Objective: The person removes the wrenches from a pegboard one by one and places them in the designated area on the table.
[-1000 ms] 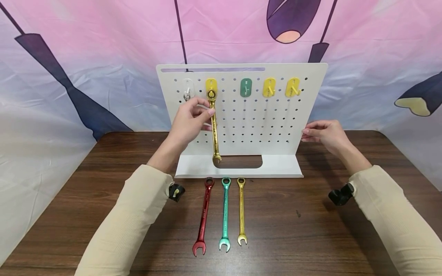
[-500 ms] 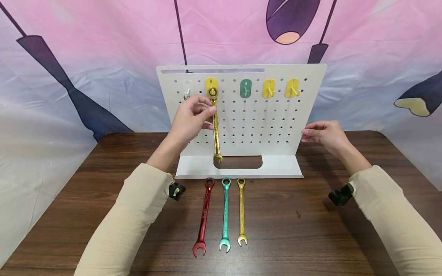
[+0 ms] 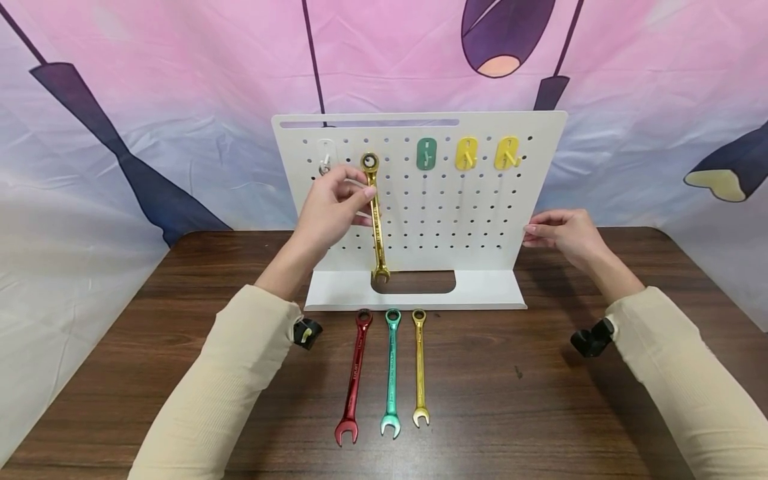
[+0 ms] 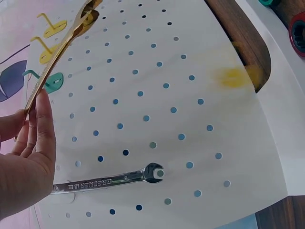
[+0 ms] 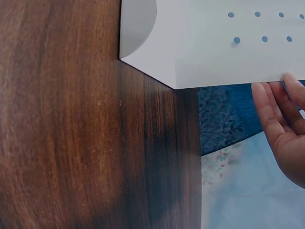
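Observation:
My left hand (image 3: 326,208) pinches a gold combination wrench (image 3: 377,230) upright before the white pegboard (image 3: 444,220), its ring end up and its open end down. Behind the ring there is bare perforated board. In the left wrist view a blurred yellow patch (image 4: 236,76) shows low on the board, near the cutout; its shape is unclear. A silver wrench (image 4: 107,182) hangs from the clear hook (image 3: 326,153), mostly hidden by my left hand in the head view. My right hand (image 3: 567,233) grips the pegboard's right edge between thumb and fingers.
On the brown table (image 3: 492,413) lie a red wrench (image 3: 355,373), a green wrench (image 3: 392,373) and a smaller yellow wrench (image 3: 420,373), side by side. Along the board's upper right are a green hook (image 3: 427,155) and two yellow hooks, a nearer one (image 3: 466,154) and an outer one (image 3: 507,154).
The yellow hook behind the gold wrench's ring has come off its place on the board. The wrench has shifted slightly right at its lower end. My right hand stays put.

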The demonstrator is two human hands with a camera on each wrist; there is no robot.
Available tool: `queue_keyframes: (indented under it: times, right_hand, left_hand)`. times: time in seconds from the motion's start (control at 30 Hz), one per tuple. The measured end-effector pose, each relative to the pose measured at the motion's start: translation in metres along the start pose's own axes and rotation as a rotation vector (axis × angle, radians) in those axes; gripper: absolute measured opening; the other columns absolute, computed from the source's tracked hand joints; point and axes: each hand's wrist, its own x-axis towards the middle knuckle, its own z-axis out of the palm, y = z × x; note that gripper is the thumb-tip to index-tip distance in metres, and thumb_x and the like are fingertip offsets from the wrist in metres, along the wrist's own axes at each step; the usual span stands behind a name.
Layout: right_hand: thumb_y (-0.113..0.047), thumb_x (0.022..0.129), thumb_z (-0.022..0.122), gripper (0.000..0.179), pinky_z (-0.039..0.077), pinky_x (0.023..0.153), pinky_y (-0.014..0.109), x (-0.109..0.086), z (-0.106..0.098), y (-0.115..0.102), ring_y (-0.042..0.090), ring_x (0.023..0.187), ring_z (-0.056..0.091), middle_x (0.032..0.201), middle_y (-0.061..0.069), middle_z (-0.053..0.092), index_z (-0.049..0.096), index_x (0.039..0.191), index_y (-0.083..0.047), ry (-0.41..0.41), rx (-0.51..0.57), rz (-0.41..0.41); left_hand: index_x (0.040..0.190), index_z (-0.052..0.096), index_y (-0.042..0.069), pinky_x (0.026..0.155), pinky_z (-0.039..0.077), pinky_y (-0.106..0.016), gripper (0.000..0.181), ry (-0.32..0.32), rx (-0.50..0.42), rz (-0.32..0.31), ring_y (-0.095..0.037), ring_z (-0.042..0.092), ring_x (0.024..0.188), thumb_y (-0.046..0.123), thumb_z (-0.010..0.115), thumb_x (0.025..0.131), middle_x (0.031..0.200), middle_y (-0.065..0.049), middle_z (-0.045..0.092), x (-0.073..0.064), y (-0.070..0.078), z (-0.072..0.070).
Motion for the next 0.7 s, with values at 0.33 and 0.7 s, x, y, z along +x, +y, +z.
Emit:
queue_keyframes:
  times: [0.33,0.7]
  right_hand:
    - [0.001,0.084,0.063,0.006,0.056,0.074,0.039,0.001,-0.001,0.002,0.022,0.07,0.067,0.079,0.007,0.066,0.068,0.083,0.003,0.001,-0.028,-0.001]
    - [0.001,0.084,0.062,0.006,0.056,0.074,0.039,0.001,-0.001,0.005,0.021,0.07,0.066,0.083,0.007,0.063,0.068,0.084,0.004,0.003,-0.045,0.003]
  left_hand:
    - [0.106,0.048,-0.003,0.068,0.057,-0.032,0.018,-0.035,0.023,-0.046,-0.02,0.059,0.076,0.008,0.054,0.092,0.096,-0.019,0.06,-0.002,-0.006,-0.003]
    - [0.103,0.048,-0.002,0.067,0.058,-0.032,0.016,-0.114,0.088,-0.121,-0.023,0.06,0.078,0.009,0.053,0.093,0.092,-0.018,0.06,-0.014,-0.027,-0.011]
